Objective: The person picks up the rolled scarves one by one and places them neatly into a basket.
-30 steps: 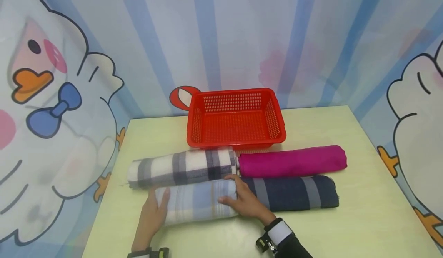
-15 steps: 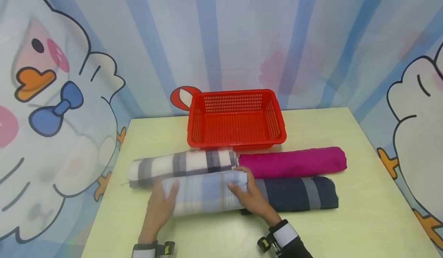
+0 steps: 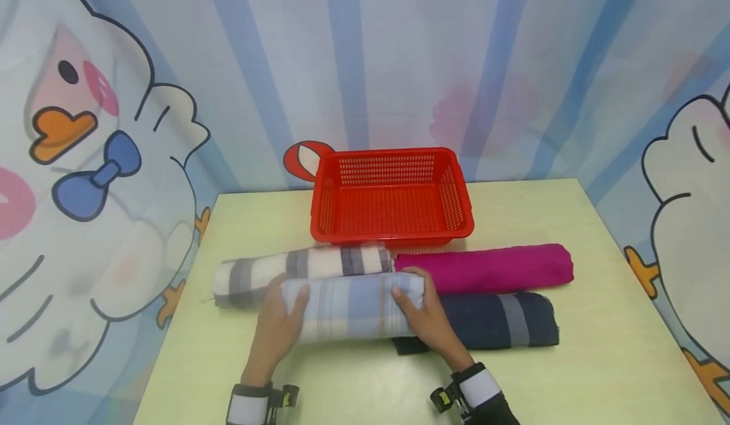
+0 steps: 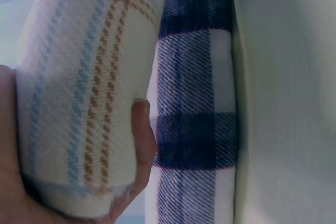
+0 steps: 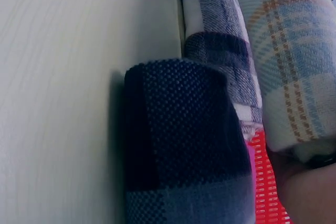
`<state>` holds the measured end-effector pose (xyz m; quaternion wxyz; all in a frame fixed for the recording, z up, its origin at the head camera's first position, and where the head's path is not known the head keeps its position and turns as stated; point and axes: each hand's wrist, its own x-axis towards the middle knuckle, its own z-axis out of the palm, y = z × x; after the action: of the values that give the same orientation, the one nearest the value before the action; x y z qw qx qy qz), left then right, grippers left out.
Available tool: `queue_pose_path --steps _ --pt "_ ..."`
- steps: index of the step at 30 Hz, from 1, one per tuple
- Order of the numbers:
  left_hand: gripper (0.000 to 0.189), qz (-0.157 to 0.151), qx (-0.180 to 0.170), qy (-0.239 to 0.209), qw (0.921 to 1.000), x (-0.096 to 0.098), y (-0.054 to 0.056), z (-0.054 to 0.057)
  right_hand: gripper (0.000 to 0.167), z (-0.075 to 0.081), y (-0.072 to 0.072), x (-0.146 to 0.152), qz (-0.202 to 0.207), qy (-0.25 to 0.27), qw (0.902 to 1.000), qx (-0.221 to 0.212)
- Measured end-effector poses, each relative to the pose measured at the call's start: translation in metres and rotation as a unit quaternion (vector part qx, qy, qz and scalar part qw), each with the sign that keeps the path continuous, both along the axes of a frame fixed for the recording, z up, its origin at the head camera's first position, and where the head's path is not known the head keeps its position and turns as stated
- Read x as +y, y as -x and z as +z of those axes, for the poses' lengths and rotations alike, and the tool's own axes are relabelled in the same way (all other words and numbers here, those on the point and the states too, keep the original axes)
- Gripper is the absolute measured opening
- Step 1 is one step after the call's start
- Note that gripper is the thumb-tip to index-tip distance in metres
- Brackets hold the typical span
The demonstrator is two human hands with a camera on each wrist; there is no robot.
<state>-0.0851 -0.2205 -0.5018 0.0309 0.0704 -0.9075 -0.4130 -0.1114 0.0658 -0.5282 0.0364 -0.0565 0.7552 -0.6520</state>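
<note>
A rolled light-blue and white plaid cloth [image 3: 350, 308] is held by its two ends, raised off the table. My left hand [image 3: 279, 323] grips the left end, thumb on the near side; in the left wrist view the fingers wrap around the plaid roll [image 4: 84, 93]. My right hand [image 3: 428, 317] grips the other end. Just behind the held roll lies a grey-and-white checked cloth roll [image 3: 245, 279], partly covered by it. To the right are a magenta cloth roll [image 3: 490, 268] and a dark navy roll with grey bands [image 3: 485, 323].
A red plastic basket [image 3: 393, 240] with mesh sides stands at the back of the pale table [image 3: 593, 361], behind the rolls. A cartoon-printed backdrop [image 3: 399, 64] rises behind and at both sides of the table.
Both hands have lifted the light-blue plaid roll and carried it up and rightward, away from the table's front. The navy roll's left end is now uncovered. Other rolls and the basket stay put.
</note>
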Motion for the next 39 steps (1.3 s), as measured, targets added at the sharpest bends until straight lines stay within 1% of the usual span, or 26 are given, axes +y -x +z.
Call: queue_pose_path --steps 5,9,12,15,19,22,27,30,34,39 --pt "0.07 -0.014 0.012 -0.01 0.9998 0.006 0.007 0.003 0.052 0.004 0.0 0.006 -0.02 -0.013 0.9996 -0.012" --pt "0.069 -0.021 0.015 -0.016 0.9996 0.009 0.01 0.005 0.052 0.008 0.001 0.01 -0.025 -0.015 0.9995 -0.011" --pt "0.07 -0.024 0.014 -0.009 0.9996 0.011 0.01 0.006 0.053 0.008 0.002 0.012 -0.025 -0.018 0.9994 -0.012" --pt "0.072 -0.028 0.014 0.0 0.9995 0.013 0.011 0.009 0.056 0.008 0.004 0.015 -0.036 -0.028 0.9988 -0.019" --pt "0.074 -0.036 0.015 0.006 0.9992 0.018 0.016 0.011 0.06 0.01 0.008 0.019 -0.054 -0.035 0.9974 -0.034" --pt "0.072 -0.039 0.023 0.004 0.999 0.021 0.02 0.014 0.061 0.012 0.009 0.021 -0.061 -0.026 0.9971 -0.037" --pt "0.064 -0.035 0.041 -0.001 0.9985 0.024 0.026 0.018 0.064 0.014 0.011 0.021 -0.073 -0.017 0.9964 -0.038" --pt "0.061 -0.027 0.042 0.005 0.9987 0.026 0.028 0.019 0.065 0.015 0.012 0.022 -0.085 -0.022 0.9951 -0.046" --pt "0.063 -0.014 0.035 0.01 0.9992 0.032 0.029 0.022 0.066 0.018 0.013 0.026 -0.091 -0.021 0.9942 -0.053" --pt "0.067 0.003 0.034 0.008 0.9994 0.037 0.033 0.027 0.066 0.023 0.016 0.031 -0.081 -0.012 0.9946 -0.064"
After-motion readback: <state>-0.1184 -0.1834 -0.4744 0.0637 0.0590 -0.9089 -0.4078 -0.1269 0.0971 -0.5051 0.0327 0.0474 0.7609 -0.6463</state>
